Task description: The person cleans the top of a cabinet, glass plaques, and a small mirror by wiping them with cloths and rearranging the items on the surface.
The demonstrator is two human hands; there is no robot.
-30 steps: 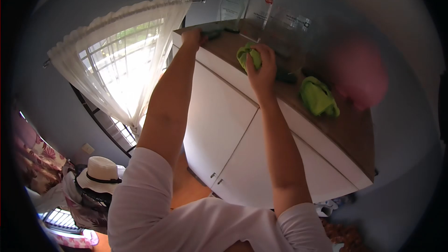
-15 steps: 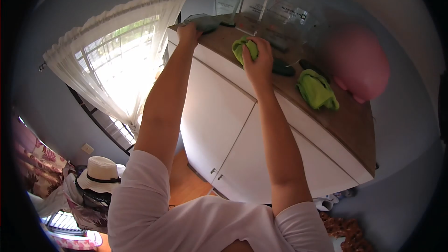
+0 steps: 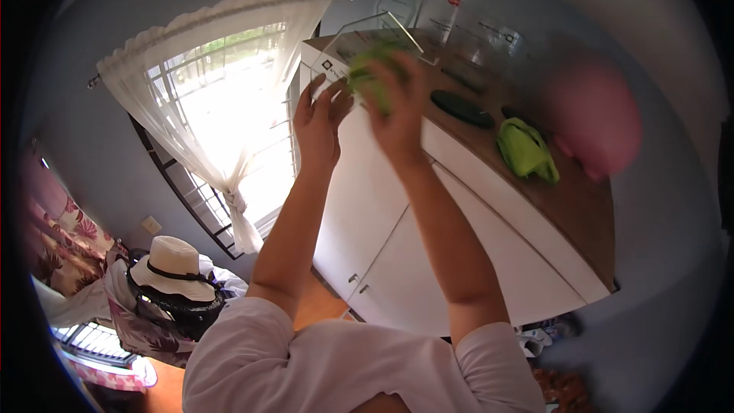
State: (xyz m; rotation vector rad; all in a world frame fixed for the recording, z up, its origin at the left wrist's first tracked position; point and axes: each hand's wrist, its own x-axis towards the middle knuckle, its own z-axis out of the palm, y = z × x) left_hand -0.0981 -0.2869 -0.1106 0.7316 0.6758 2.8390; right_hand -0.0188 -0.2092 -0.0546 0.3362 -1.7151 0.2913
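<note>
A clear glass plaque [image 3: 358, 37] with small dark lettering is raised and tilted over the far left end of the cabinet top. My left hand [image 3: 317, 129] grips its lower edge, thumb and fingers curled around it. Against the plaque's face, my right hand [image 3: 399, 111] presses a bunched green cloth [image 3: 368, 77]; hand and cloth are smeared by motion. A second green cloth [image 3: 527, 151] lies crumpled on the brown cabinet top [image 3: 562, 218]. Near it is a dark oval base [image 3: 462, 108], lying flat.
More clear plaques [image 3: 440, 19] stand at the back against the wall. A blurred pink rounded object [image 3: 596, 119] sits toward the right. Below are white cabinet doors [image 3: 440, 252]. To the left are a curtained window [image 3: 222, 100] and a straw hat [image 3: 174, 264] on a pile.
My left hand has lifted the plaque off the cabinet top and brought it nearer. The right hand has moved left with its cloth and now meets the plaque. The view has shifted slightly.
</note>
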